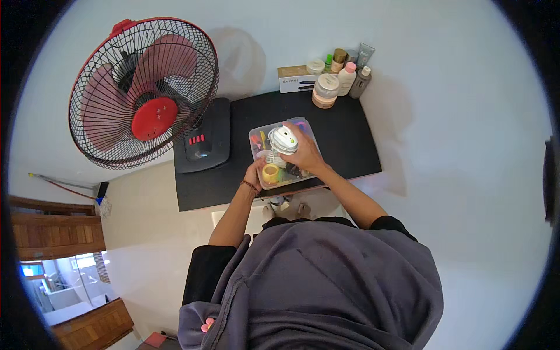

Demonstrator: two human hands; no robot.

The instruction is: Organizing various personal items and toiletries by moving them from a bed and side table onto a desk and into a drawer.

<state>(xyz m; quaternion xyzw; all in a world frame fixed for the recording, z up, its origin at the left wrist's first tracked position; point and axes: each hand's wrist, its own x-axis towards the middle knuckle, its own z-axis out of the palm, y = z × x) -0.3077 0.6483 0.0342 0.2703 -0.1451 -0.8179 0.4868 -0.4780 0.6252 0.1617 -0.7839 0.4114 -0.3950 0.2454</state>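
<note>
My right hand [305, 151] grips a white rounded device [283, 140] with a small green spot on its top. It is held over a clear plastic box [285, 184] that stands on a black tabletop. My left hand [254, 171] holds the box by its near left side, the thumb over the rim. Inside the box are a yellow ring-shaped roll [271, 173], a white slotted plastic piece [273, 157], and small red and yellow items [258, 141]. My right hand and the device hide part of the contents.
A red and black electric fan [148, 100] stands on the left of the black table [350, 144]. At the back right are a white carton [295, 83], a lidded jar [325, 90] and several bottles [347, 78] by the wall. My feet [303, 211] show below the table's front edge.
</note>
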